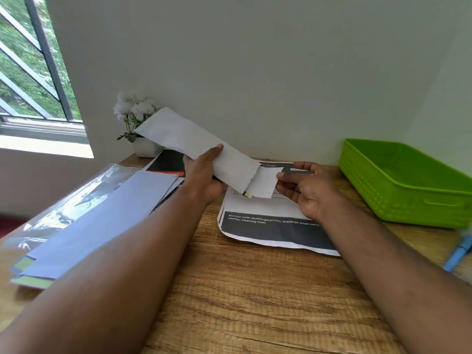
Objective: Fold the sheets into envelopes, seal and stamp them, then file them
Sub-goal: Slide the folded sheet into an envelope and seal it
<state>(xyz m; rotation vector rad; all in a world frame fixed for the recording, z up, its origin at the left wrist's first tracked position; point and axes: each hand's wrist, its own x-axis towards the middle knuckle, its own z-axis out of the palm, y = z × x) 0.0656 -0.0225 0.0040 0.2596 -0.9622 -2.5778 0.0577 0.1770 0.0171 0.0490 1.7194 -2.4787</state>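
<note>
A long white envelope [186, 141] is held up above the desk, slanting from upper left to lower right. My left hand [204, 175] grips it near its middle, thumb on top. A folded white sheet [263, 182] sticks out of the envelope's open right end. My right hand [304, 187] pinches that sheet's right edge between thumb and fingers. A stack of printed sheets [270, 226] with dark bands lies on the desk beneath both hands.
A pile of white envelopes [102, 221] lies at left on a clear plastic sleeve [63, 208]. A green plastic basket [408, 180] stands at right, a blue pen [457, 254] by its front. A white potted flower [135, 118] and a black-and-red folder [168, 162] sit at the back.
</note>
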